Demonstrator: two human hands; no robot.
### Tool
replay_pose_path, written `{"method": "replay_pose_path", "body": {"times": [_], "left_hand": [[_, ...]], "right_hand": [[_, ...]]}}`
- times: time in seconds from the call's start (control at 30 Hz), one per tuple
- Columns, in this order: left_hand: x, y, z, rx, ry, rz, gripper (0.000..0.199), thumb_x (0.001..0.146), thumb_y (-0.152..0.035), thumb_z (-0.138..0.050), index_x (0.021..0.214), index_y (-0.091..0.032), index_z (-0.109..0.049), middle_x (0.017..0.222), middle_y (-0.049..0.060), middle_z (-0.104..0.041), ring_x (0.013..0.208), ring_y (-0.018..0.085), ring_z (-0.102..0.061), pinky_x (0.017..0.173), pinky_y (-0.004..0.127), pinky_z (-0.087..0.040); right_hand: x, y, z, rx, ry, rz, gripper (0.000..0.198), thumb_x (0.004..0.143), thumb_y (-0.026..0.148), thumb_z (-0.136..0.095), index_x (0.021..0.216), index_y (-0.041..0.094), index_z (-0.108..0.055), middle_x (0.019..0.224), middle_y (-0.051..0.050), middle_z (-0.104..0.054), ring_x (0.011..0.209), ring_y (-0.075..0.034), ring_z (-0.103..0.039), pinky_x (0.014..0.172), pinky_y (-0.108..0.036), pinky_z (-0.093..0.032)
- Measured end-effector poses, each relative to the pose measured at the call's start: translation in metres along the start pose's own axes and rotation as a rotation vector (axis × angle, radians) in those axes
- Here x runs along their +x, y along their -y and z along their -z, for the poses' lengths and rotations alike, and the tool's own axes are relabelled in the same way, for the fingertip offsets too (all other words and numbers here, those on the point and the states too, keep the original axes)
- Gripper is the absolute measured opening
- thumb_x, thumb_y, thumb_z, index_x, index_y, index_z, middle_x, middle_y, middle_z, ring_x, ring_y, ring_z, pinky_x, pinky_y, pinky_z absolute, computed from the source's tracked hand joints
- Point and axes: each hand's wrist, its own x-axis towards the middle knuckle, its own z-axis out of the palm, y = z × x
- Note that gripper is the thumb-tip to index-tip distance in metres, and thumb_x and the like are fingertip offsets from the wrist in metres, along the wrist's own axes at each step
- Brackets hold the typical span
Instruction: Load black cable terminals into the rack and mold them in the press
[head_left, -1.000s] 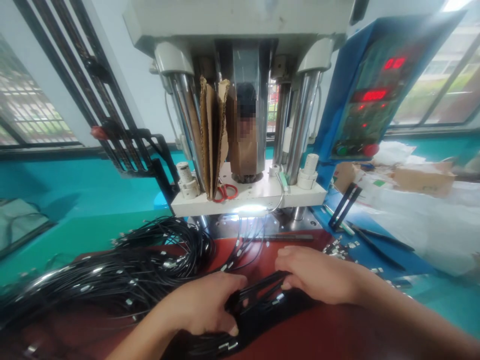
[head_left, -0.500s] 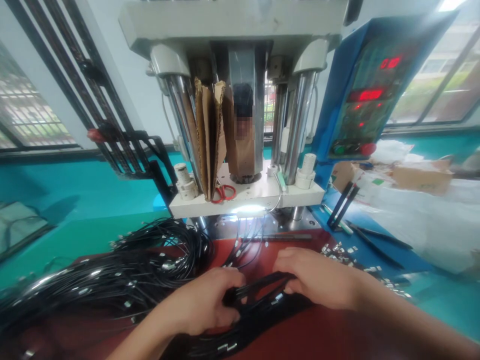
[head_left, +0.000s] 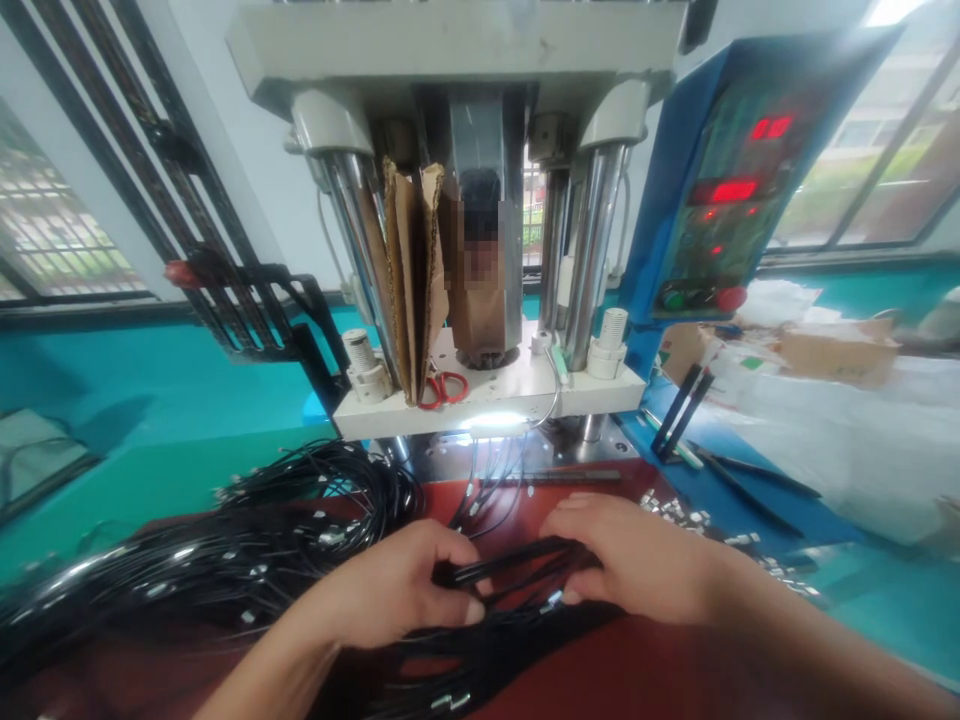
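Observation:
Both hands hold a bundle of thin black cables low over the red work surface. My left hand is closed round its left part, with thumb and fingers wrapped about the strands. My right hand grips the bundle's right end between thumb and fingers. A small silver connector sits by the right fingertips. More strands hang below the hands, with another silver connector near the bottom edge. To the left lies a large heap of black cables with silver ends.
Ahead stands a press machine with a lit strip, cables under it, folded cardboard and red-handled scissors. Loose silver connectors lie at right, near black tweezers. A blue control box shows red digits.
My left hand has shifted slightly left and up, and its grip on the bundle has changed a little. The right hand stays on the cables. The view has moved slightly.

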Motion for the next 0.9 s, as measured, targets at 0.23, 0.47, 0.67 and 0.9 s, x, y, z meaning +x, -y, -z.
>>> {"method": "replay_pose_path", "body": {"times": [0.23, 0.47, 0.67, 0.9], "left_hand": [[0.000, 0.008, 0.005, -0.418, 0.022, -0.041, 0.021, 0.075, -0.031, -0.069, 0.088, -0.015, -0.065, 0.074, -0.002, -0.058, 0.066, 0.011, -0.051, 0.065, 0.022, -0.039], [-0.007, 0.025, 0.005, -0.575, 0.188, -0.084, 0.022, 0.079, -0.034, -0.064, 0.086, -0.013, -0.060, 0.072, 0.000, -0.059, 0.049, 0.008, -0.051, 0.049, 0.019, -0.033], [0.006, -0.017, -0.024, -0.316, 0.090, -0.126, 0.031, 0.083, -0.038, -0.061, 0.105, -0.018, -0.061, 0.089, 0.005, -0.066, 0.079, 0.017, -0.060, 0.072, 0.028, -0.046], [0.046, -0.022, -0.065, -0.700, -0.102, -0.300, 0.028, 0.082, -0.040, -0.061, 0.093, -0.015, -0.057, 0.063, -0.002, -0.054, 0.050, 0.010, -0.048, 0.048, 0.022, -0.040]], "right_hand": [[0.002, 0.006, -0.016, -0.181, -0.255, -0.014, 0.070, 0.071, 0.033, -0.077, 0.133, 0.024, -0.047, 0.116, -0.007, -0.060, 0.110, -0.028, -0.048, 0.098, -0.042, -0.037], [0.010, -0.010, -0.023, -0.562, -0.506, -0.066, 0.043, 0.084, 0.003, -0.047, 0.124, 0.014, -0.055, 0.101, -0.009, -0.063, 0.102, -0.026, -0.051, 0.107, -0.049, -0.025], [0.004, 0.003, -0.009, -0.717, -0.378, 0.075, 0.030, 0.085, 0.014, -0.052, 0.113, 0.013, -0.063, 0.103, -0.010, -0.067, 0.108, -0.029, -0.052, 0.113, -0.055, -0.012], [-0.019, 0.044, -0.012, -0.652, -0.613, 0.195, 0.034, 0.084, 0.022, -0.057, 0.117, 0.015, -0.062, 0.116, -0.011, -0.065, 0.121, -0.034, -0.047, 0.111, -0.052, -0.026]]}}
